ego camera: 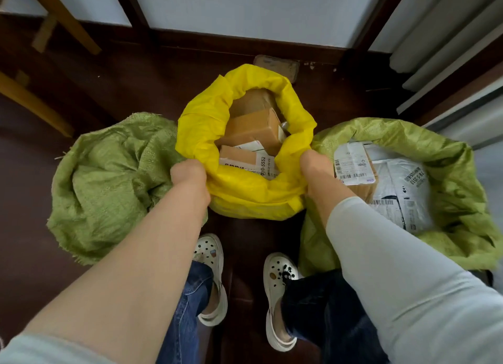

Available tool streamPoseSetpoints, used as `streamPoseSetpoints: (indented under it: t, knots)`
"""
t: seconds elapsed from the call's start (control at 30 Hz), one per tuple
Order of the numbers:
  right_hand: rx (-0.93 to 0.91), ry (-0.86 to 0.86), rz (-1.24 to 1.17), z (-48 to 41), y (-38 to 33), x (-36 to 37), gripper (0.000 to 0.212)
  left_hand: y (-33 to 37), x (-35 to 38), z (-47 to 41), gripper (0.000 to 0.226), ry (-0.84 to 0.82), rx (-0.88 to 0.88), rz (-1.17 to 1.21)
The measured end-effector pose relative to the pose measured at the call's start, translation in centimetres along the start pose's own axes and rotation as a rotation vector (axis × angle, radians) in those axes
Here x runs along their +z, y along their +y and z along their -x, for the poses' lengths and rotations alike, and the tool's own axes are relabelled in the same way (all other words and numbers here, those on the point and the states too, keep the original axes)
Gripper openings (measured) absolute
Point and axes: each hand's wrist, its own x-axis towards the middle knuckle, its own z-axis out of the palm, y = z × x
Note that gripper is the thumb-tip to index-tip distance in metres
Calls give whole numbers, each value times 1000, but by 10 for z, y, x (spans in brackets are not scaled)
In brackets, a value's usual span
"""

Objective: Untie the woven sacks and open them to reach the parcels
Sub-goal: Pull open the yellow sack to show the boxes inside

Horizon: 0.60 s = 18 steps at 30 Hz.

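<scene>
A yellow woven sack (pixel 206 118) stands open on the dark floor in the middle. Inside it lie brown cardboard parcels (pixel 253 129) with white labels. My left hand (pixel 187 173) grips the sack's rim on its left side. My right hand (pixel 315 165) grips the rim on its right side. A green woven sack (pixel 109 178) sits to the left, its mouth folded in and its contents hidden. Another green sack (pixel 457 173) stands open on the right, showing white and grey labelled parcels (pixel 394 186).
My feet in white clogs (pixel 277 290) stand just behind the yellow sack. Wooden furniture legs (pixel 32 105) rise at the far left. A radiator (pixel 446 45) is at the far right. A brown block (pixel 277 65) lies against the wall behind the sacks.
</scene>
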Motion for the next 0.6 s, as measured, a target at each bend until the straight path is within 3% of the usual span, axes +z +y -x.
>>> streamPoseSetpoints:
  t: [0.03, 0.1, 0.17, 0.23, 0.33, 0.4, 0.47, 0.53, 0.6]
  knots:
    - [-76, 102, 176, -1, -4, -1, 33, 5, 2, 3, 40, 183, 163, -101]
    - [-214, 316, 271, -1, -14, -4, 47, 18, 3, 15, 43, 454, 498, -216]
    - [-421, 440, 317, -4, -22, -3, 53, 25, 7, 20, 50, 511, 845, -346]
    - [-489, 407, 464, -7, -28, 3, 60, 28, 18, 16, 60, 438, 1048, -621]
    - [-316, 270, 665, -18, -30, 16, 91, 27, 35, 3, 89, 327, 941, -1031]
    - [-244, 184, 661, -24, -28, 20, 96, 23, 38, -11, 101, 259, 817, -1132]
    - [-287, 150, 605, -30, -25, 20, 66, 19, 36, -24, 97, 198, 731, -1108]
    - [-311, 147, 474, -38, -23, 13, 35, 17, 30, -34, 74, 135, 705, -1061]
    - [-273, 147, 261, -47, -20, 5, 34, 20, 23, -41, 48, 125, 719, -971]
